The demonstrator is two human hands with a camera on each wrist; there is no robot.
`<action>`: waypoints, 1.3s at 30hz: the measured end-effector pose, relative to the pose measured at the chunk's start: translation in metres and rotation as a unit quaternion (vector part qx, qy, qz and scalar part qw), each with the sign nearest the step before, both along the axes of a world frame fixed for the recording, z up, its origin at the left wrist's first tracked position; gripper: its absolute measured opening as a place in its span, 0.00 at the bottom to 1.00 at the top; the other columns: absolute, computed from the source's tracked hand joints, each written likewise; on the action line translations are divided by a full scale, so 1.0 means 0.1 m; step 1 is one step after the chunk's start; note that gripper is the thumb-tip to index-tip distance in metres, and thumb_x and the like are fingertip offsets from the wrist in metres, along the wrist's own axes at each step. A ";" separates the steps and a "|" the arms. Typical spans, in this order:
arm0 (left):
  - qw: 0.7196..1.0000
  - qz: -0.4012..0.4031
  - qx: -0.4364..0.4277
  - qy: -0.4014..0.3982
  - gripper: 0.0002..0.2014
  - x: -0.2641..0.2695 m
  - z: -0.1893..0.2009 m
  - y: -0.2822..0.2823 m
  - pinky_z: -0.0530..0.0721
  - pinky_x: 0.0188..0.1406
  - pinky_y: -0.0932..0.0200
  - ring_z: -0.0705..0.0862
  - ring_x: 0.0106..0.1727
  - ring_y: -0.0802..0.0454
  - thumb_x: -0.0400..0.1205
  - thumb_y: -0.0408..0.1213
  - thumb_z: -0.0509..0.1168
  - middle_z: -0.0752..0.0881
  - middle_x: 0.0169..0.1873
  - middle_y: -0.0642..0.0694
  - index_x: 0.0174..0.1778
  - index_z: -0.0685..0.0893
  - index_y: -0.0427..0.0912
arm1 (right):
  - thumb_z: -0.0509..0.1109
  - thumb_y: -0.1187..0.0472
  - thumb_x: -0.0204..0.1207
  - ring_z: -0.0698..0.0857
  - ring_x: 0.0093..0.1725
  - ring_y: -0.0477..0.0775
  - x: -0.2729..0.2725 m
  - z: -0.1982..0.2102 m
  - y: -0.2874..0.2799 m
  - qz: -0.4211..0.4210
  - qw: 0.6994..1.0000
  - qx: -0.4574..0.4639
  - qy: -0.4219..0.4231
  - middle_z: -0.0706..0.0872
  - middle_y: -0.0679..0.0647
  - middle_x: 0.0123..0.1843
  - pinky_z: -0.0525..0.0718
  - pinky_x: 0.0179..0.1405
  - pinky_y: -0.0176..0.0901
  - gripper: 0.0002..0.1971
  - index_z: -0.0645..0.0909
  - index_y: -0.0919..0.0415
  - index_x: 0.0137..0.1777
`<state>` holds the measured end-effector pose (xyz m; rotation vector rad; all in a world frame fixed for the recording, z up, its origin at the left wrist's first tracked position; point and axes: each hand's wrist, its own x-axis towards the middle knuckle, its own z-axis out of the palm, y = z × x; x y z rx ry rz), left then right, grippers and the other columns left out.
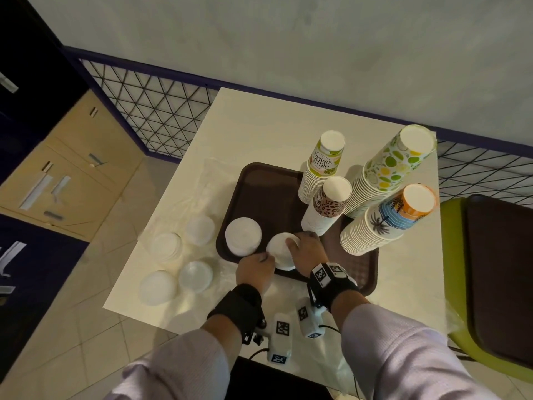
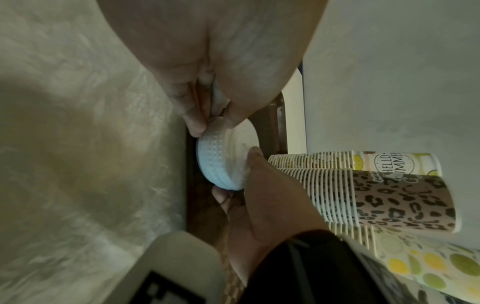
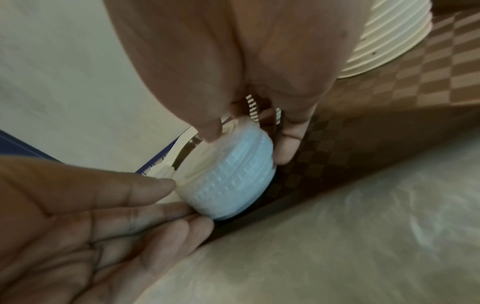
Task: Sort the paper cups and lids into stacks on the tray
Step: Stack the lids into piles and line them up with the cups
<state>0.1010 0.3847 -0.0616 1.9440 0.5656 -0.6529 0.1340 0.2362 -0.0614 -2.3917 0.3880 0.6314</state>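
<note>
White lids (image 1: 281, 251), a short stack low centre on the tray (image 1: 259, 186), pinched between left hand (image 1: 255, 269) and right hand (image 1: 305, 251); uneven squeeze could fan them off the edge.

Both forearms are covered by pale lilac ribbed sleeves (image 1: 403, 350). A black fabric wrist strap (image 1: 240, 306) is worn on each wrist, and white camera housings (image 1: 281, 339) marked with black-and-white square tags are attached, with thin black cables (image 1: 331, 329) trailing.
</note>
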 end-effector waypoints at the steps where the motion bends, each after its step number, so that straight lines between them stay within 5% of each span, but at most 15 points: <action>1: 1.000 -0.001 -0.007 0.003 0.12 -0.01 0.00 -0.01 0.85 0.57 0.49 0.90 0.57 0.42 0.87 0.45 0.65 0.93 0.49 0.46 0.53 0.92 0.44 | 0.61 0.48 0.87 0.78 0.72 0.65 -0.01 -0.01 0.00 -0.006 1.000 0.001 -0.001 0.80 0.64 0.72 0.75 0.70 0.52 0.22 0.79 0.62 0.72; 3: 1.000 0.018 -0.001 0.000 0.13 -0.02 0.03 0.00 0.82 0.54 0.54 0.89 0.58 0.44 0.88 0.46 0.65 0.93 0.51 0.46 0.54 0.92 0.43 | 0.60 0.46 0.87 0.79 0.70 0.65 -0.03 -0.04 0.00 -0.017 1.000 -0.003 -0.005 0.82 0.64 0.70 0.76 0.68 0.52 0.23 0.80 0.62 0.70; 7: 1.000 0.010 0.017 -0.020 0.13 0.00 0.07 0.01 0.88 0.63 0.43 0.92 0.57 0.39 0.85 0.46 0.69 0.95 0.50 0.40 0.54 0.93 0.41 | 0.58 0.44 0.88 0.79 0.70 0.65 -0.08 -0.07 0.02 -0.034 0.999 0.000 -0.011 0.82 0.63 0.69 0.76 0.69 0.53 0.24 0.81 0.63 0.70; 10: 0.999 -0.016 -0.026 -0.020 0.14 -0.04 0.02 0.04 0.88 0.61 0.40 0.90 0.53 0.42 0.82 0.49 0.67 0.94 0.44 0.45 0.42 0.93 0.44 | 0.58 0.41 0.86 0.80 0.68 0.64 -0.11 -0.10 0.00 -0.056 0.998 0.016 -0.017 0.82 0.62 0.69 0.76 0.68 0.51 0.27 0.80 0.62 0.70; 13: 0.997 0.021 -0.069 -0.009 0.16 -0.10 0.12 0.13 0.86 0.64 0.32 0.89 0.54 0.36 0.72 0.53 0.69 0.90 0.39 0.38 0.33 0.88 0.43 | 0.60 0.45 0.86 0.81 0.63 0.63 -0.15 -0.06 -0.05 -0.090 0.995 0.043 -0.029 0.80 0.64 0.67 0.78 0.65 0.52 0.23 0.82 0.64 0.66; 16: 0.995 0.041 -0.093 -0.005 0.14 -0.19 0.36 0.25 0.87 0.64 0.43 0.88 0.48 0.39 0.80 0.43 0.72 0.86 0.35 0.39 0.27 0.83 0.48 | 0.64 0.51 0.86 0.80 0.64 0.61 -0.28 0.09 -0.11 -0.102 0.991 0.043 -0.069 0.79 0.61 0.67 0.77 0.65 0.49 0.18 0.82 0.61 0.68; 20: 0.991 0.064 -0.116 -0.027 0.07 -0.34 0.62 0.59 0.90 0.60 0.50 0.92 0.52 0.48 0.88 0.39 0.67 0.92 0.50 0.46 0.46 0.88 0.51 | 0.70 0.57 0.81 0.76 0.67 0.60 -0.54 0.31 -0.09 -0.114 0.979 0.023 -0.168 0.75 0.57 0.65 0.73 0.68 0.47 0.17 0.83 0.58 0.69; 23: 0.993 0.061 -0.034 -0.091 0.07 -0.46 0.72 1.02 0.87 0.45 0.57 0.91 0.46 0.49 0.89 0.46 0.66 0.91 0.46 0.49 0.52 0.87 0.50 | 0.72 0.61 0.78 0.77 0.61 0.58 -0.70 0.49 0.09 -0.095 0.964 0.034 -0.246 0.74 0.53 0.60 0.77 0.64 0.51 0.11 0.85 0.55 0.60; 26: 0.977 0.036 0.112 -0.179 0.04 -0.58 0.77 1.52 0.77 0.43 0.66 0.86 0.45 0.55 0.86 0.44 0.70 0.88 0.46 0.53 0.53 0.86 0.50 | 0.74 0.62 0.76 0.80 0.57 0.55 -0.80 0.53 0.44 -0.023 0.955 0.092 -0.282 0.74 0.50 0.58 0.85 0.60 0.56 0.11 0.84 0.54 0.57; 30: 0.938 0.006 0.243 -0.248 0.24 -0.71 0.55 2.08 0.84 0.56 0.47 0.83 0.53 0.43 0.74 0.39 0.81 0.77 0.52 0.46 0.65 0.83 0.46 | 0.70 0.52 0.77 0.75 0.65 0.54 -0.81 0.57 1.03 0.163 0.955 0.109 -0.223 0.71 0.50 0.65 0.78 0.70 0.49 0.20 0.78 0.53 0.69; 33: 0.943 -0.004 0.282 -0.174 0.39 -0.71 0.38 2.33 0.78 0.60 0.46 0.77 0.62 0.35 0.70 0.46 0.84 0.77 0.58 0.39 0.75 0.76 0.43 | 0.69 0.49 0.79 0.69 0.73 0.62 -0.76 0.56 1.46 0.268 0.948 0.062 -0.161 0.66 0.57 0.74 0.74 0.76 0.54 0.32 0.67 0.55 0.82; 36: 0.960 -0.014 0.267 -0.079 0.48 -0.66 0.30 2.42 0.79 0.71 0.42 0.73 0.73 0.36 0.69 0.58 0.81 0.69 0.65 0.43 0.83 0.66 0.49 | 0.68 0.45 0.78 0.67 0.75 0.68 -0.67 0.51 1.76 0.314 0.940 -0.011 -0.132 0.62 0.60 0.79 0.74 0.76 0.58 0.39 0.57 0.55 0.86; 39: 0.959 -0.057 0.275 -0.041 0.54 -0.63 0.21 2.44 0.72 0.78 0.41 0.66 0.79 0.34 0.70 0.60 0.80 0.67 0.75 0.37 0.87 0.60 0.46 | 0.68 0.43 0.79 0.65 0.78 0.71 -0.57 0.44 1.93 0.335 0.936 -0.051 -0.100 0.59 0.62 0.82 0.74 0.76 0.60 0.42 0.52 0.54 0.87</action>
